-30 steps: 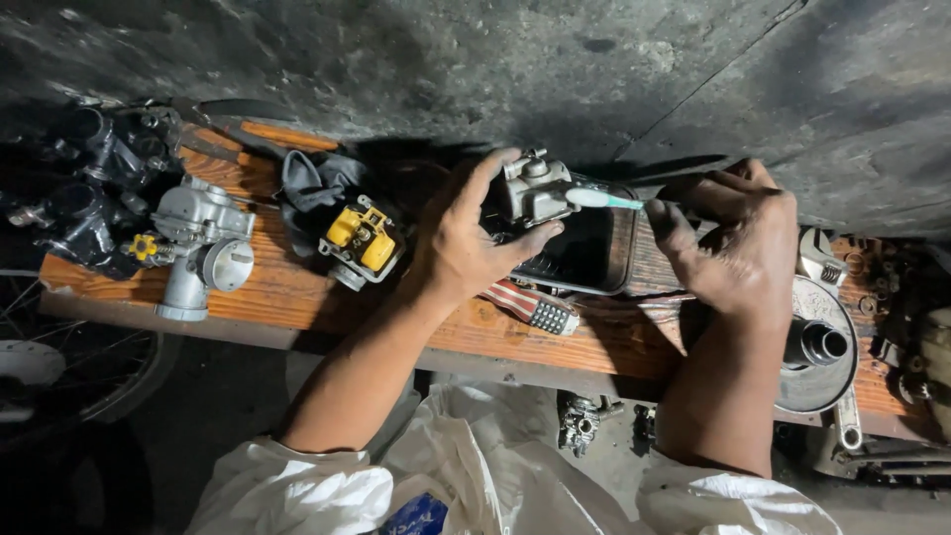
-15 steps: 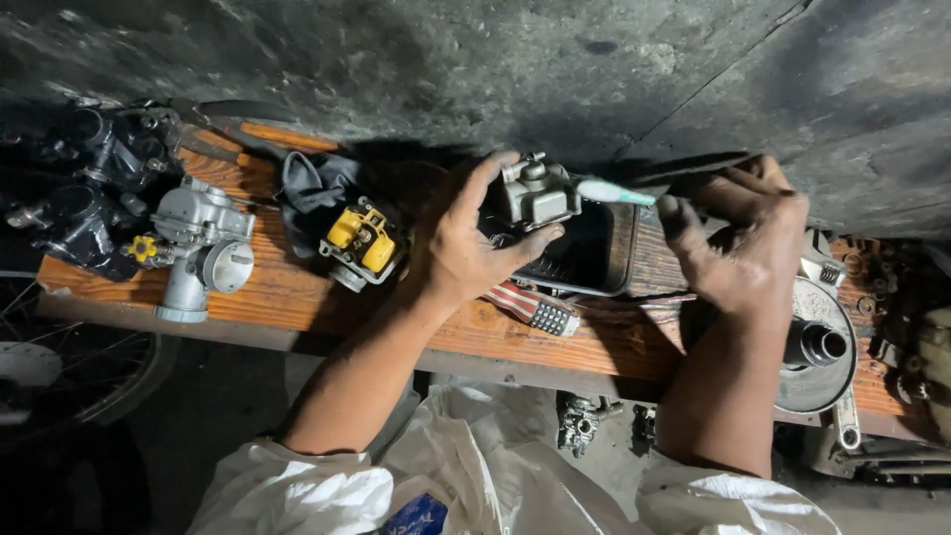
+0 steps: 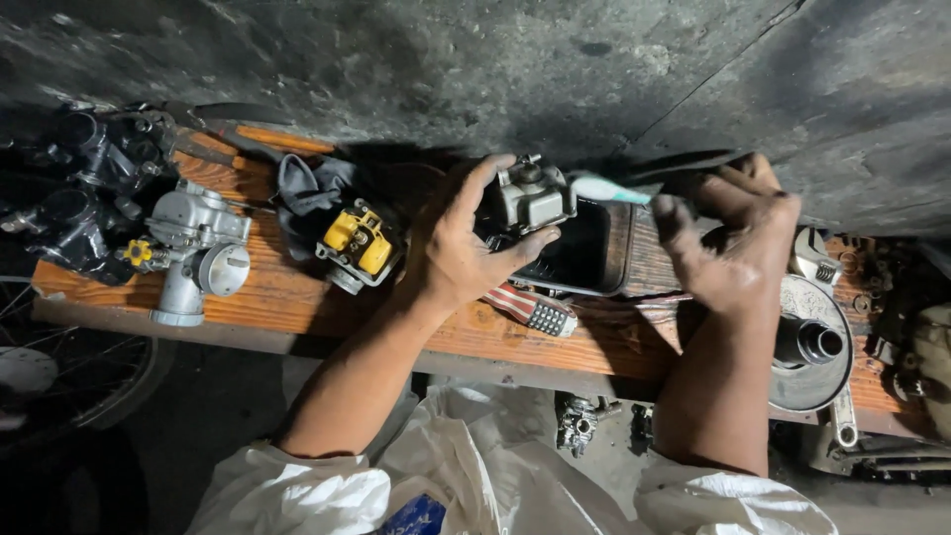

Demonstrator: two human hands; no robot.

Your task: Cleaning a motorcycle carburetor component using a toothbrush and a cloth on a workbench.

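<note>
**Brush tip drawn closer to the held carburetor**

Since half a second ago the right hand (image 3: 738,248) has shifted slightly left, bringing the pale blue brush (image 3: 606,188) against the small grey carburetor (image 3: 533,196).

The tabletop (image 3: 287,297) is an orange-brown wooden plank set against a rough, dark concrete wall (image 3: 416,59). From the left it carries dark engine parts (image 3: 84,188), a silver carburetor (image 3: 193,248), a grey rag (image 3: 307,188) and a yellow-capped part (image 3: 359,241).

The left hand (image 3: 456,248) rises from below, fingers curled around the small grey carburetor above a black tray (image 3: 584,248). The right hand's fingers pinch the brush handle.

A striped tool (image 3: 530,309) lies at the front edge. Farther right a round pulley (image 3: 812,342) and wrench (image 3: 814,260) crowd the plank; bare wood shows between the silver carburetor and the left forearm.
</note>
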